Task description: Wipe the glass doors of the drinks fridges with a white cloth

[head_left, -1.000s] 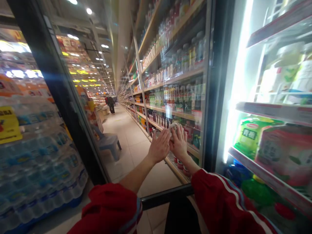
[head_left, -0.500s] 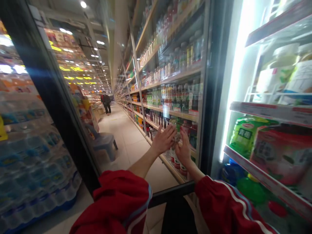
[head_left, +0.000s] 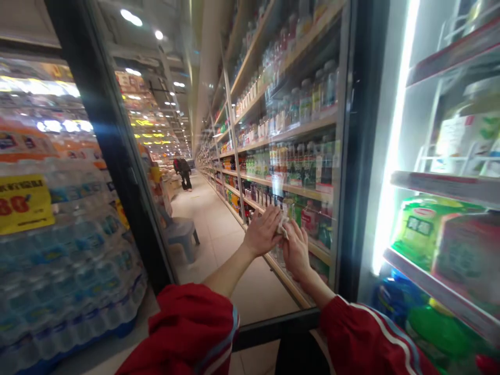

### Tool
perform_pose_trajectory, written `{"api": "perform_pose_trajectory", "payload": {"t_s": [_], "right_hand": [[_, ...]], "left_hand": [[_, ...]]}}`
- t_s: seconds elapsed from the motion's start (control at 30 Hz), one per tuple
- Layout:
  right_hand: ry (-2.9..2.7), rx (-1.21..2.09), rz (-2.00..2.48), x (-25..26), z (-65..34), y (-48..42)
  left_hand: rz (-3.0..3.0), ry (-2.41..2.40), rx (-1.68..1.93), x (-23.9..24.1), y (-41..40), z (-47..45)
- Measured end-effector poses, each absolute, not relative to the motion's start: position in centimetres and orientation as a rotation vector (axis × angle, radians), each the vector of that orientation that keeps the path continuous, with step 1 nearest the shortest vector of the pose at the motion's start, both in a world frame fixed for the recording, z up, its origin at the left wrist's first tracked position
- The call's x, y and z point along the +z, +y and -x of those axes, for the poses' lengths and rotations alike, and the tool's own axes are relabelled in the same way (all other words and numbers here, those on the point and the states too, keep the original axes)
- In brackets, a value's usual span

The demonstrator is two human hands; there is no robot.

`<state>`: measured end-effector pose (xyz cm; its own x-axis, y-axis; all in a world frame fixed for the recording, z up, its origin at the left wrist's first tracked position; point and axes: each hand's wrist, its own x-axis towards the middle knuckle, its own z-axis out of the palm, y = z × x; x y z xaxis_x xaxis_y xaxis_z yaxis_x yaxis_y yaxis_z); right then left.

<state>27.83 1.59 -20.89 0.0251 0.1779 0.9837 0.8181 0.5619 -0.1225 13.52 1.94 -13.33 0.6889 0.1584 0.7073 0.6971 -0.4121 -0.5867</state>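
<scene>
In front of the glass door pane (head_left: pixel 219 229), a small crumpled whitish cloth (head_left: pixel 283 227) is bunched between my hands. My left hand (head_left: pixel 262 232) comes from the left, its fingers bent onto the cloth. From below right, my right hand (head_left: pixel 297 249) pinches the other side of it, thumb and fingers close together. Part of the cloth is hidden by the fingers. The two hands nearly touch. A dark door frame (head_left: pixel 281 329) runs beneath my wrists and up both sides of the pane.
On the right, a lit cooler shelf (head_left: pixel 449 182) holds bottles and a green pack (head_left: pixel 420 229). Stacked water bottles (head_left: pixel 70 260) stand at left with a yellow price sign (head_left: pixel 25 203). In the glass appear long bottle shelves (head_left: pixel 289 130), a grey stool (head_left: pixel 182 234) and a distant person (head_left: pixel 183 173).
The view has swung slightly left, so the door and shelves sit farther right, and the yellow sign shows more. My right hand has tilted, its fingers lower against the cloth.
</scene>
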Motion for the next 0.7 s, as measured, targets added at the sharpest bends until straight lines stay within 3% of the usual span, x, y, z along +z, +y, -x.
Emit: {"api": "perform_pose_trajectory", "payload": {"t_s": [0.3, 0.57, 0.7], "right_hand": [[-1.461, -0.548, 1.023, -21.4, -29.2, 1.2], [-1.423, -0.533, 0.959, -20.0, -27.4, 0.7], [-1.508, -0.543, 0.893, -19.6, -25.9, 0.3]], "left_hand": [[1.916, -0.559, -0.576, -13.1, 1.6, -13.1], [1.704, -0.82, -0.827, -9.5, -0.3, -5.5], [1.767, -0.669, -0.777, -9.8, 0.0, -6.0]]}}
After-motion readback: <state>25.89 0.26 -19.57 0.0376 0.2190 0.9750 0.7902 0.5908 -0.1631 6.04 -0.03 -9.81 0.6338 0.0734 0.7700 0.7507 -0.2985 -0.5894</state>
